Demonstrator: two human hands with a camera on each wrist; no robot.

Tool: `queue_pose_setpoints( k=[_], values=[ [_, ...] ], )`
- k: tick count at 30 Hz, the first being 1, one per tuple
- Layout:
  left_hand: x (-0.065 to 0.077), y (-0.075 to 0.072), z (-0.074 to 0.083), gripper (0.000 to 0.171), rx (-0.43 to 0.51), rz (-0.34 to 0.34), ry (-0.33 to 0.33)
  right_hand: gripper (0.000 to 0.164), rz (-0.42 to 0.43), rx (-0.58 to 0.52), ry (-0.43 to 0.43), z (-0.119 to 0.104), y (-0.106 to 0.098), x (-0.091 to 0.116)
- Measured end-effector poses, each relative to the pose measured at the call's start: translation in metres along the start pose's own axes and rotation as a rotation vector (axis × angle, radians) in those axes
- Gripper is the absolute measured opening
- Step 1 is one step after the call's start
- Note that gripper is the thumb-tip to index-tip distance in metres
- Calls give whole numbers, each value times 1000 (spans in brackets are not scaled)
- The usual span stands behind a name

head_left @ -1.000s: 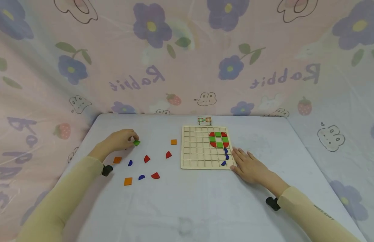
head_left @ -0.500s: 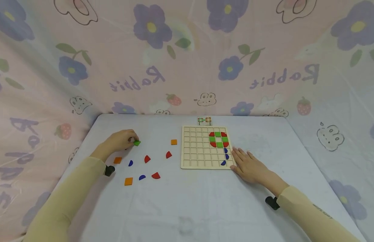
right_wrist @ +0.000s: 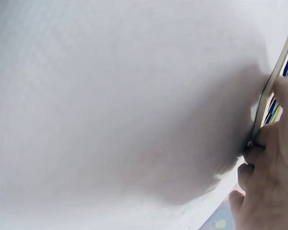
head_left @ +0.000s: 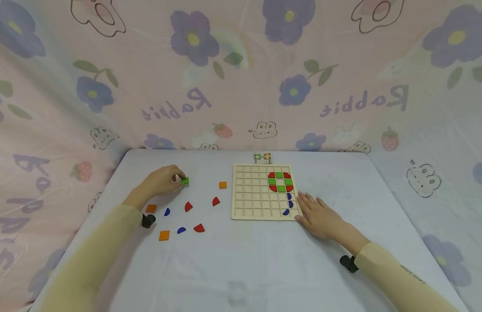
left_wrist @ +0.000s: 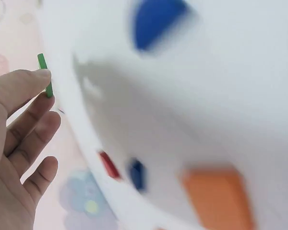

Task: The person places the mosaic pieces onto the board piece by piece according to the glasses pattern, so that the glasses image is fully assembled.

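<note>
My left hand (head_left: 163, 180) pinches a green square tile (head_left: 186, 181) between thumb and fingertip over the left part of the table. The left wrist view shows that green tile (left_wrist: 41, 61) edge-on, with the other fingers loosely bent below it. At the right edge of the wooden grid board (head_left: 247, 196), my right hand (head_left: 320, 218) lies with its fingers extended, fingertips at the board's side. On the board, red quarter pieces and green squares (head_left: 281, 189) form a ring, with blue half-circle pieces (head_left: 290, 204) below it.
Left of the board lie orange squares (head_left: 164, 235), red quarter pieces (head_left: 199, 228) and blue half-circles (head_left: 181, 230), spread over the white table (head_left: 241, 260). A small pattern card (head_left: 262, 157) sits behind the board. A printed cloth (head_left: 241, 104) hangs at the back.
My left hand has shifted slightly to the right with the green tile. The right hand stays at the board's edge, and the head view has tilted a little.
</note>
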State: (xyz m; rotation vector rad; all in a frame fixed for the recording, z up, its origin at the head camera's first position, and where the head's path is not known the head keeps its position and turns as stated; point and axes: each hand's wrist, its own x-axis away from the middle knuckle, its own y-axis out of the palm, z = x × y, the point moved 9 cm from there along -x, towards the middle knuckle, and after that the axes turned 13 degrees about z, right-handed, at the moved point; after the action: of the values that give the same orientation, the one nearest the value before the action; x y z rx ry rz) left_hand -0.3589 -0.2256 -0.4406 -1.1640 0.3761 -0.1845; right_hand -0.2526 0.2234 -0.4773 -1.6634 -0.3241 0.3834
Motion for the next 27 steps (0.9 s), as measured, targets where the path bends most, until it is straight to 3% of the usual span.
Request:
queue_pose_setpoints(
  k=[12, 20, 27],
  values=[
    [-52, 17, 105, 22, 99, 78, 163, 73, 2, 10, -3, 3, 6, 0],
    [-87, 46, 167, 23, 155, 21, 240, 73, 11, 13, 5, 6, 6, -1],
    [-104, 78, 203, 21, 160, -36, 284, 72, -2, 13, -13, 5, 5, -1]
  ],
)
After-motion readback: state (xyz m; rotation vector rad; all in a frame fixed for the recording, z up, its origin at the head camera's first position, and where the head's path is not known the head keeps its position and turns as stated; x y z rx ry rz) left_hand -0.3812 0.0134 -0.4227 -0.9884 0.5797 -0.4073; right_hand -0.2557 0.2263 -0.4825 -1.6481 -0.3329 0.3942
